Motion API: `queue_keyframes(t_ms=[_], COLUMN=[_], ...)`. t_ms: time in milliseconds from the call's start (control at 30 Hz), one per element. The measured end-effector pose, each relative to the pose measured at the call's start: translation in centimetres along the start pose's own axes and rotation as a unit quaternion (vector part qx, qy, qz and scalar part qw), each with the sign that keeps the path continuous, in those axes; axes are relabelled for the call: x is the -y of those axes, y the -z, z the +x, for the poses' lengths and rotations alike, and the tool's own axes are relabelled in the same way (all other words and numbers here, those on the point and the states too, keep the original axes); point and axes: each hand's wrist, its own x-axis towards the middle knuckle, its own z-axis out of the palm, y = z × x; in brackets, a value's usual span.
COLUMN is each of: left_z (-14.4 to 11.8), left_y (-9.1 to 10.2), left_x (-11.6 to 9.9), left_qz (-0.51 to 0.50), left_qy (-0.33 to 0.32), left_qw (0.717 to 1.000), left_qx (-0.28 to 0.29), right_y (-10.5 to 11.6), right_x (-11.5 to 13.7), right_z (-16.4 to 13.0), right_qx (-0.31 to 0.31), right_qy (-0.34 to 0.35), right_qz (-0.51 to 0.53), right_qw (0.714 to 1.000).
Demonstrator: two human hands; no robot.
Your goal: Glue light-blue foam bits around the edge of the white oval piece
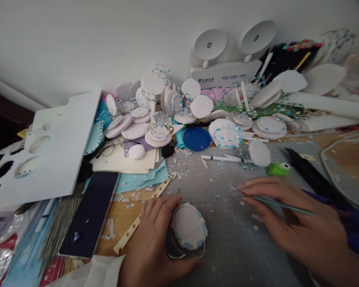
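Note:
My left hand (pixel 155 239) is curled round the left side of a small white disc (pixel 188 224), thumb below it and fingers above. Light blue and cream bits line the disc's right and lower edge. Under the disc shows a clear rim or loop, whose exact form I cannot make out. A thin teal pair of tweezers (pixel 287 205) lies in the pinch of my right hand (pixel 299 223), to the right of the disc and apart from it. The tweezers' tips are blurred near the fingertips, so whether they hold anything is unclear. Both hands are over a grey cutting mat (pixel 227 239).
White discs, some trimmed with blue bits, crowd the back beside a blue lid (pixel 196 138). A white pen (pixel 223 158) and a green punch (pixel 278 170) lie on the mat. To the left are a phone (pixel 89 213), paper sheets (pixel 143 177) and a white board (pixel 56 147).

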Motion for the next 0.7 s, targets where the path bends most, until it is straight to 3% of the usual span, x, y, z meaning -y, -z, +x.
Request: queue_keyframes(t_ms=[200, 333, 533, 700], left_z=[-0.1, 0.1, -0.2, -0.8], left_y=[-0.2, -0.2, 0.0, 0.6], left_x=[-0.1, -0.2, -0.3, 0.0], left_qz=[0.032, 0.025, 0.020, -0.080], left_qy=[0.021, 0.017, 0.013, -0.029], left_qw=[0.999, 0.999, 0.999, 0.995], left_qx=[0.012, 0.014, 0.031, 0.043], right_y=[0.4, 0.2, 0.1, 0.2], right_x=[-0.5, -0.8, 0.1, 1.8], right_z=[0.2, 0.2, -0.3, -0.7], right_qx=[0.079, 0.095, 0.043, -0.037], right_qy=[-0.003, 0.016, -0.030, -0.041], right_qz=[-0.014, -0.008, 0.013, 0.139], right_qw=[0.997, 0.995, 0.999, 0.989])
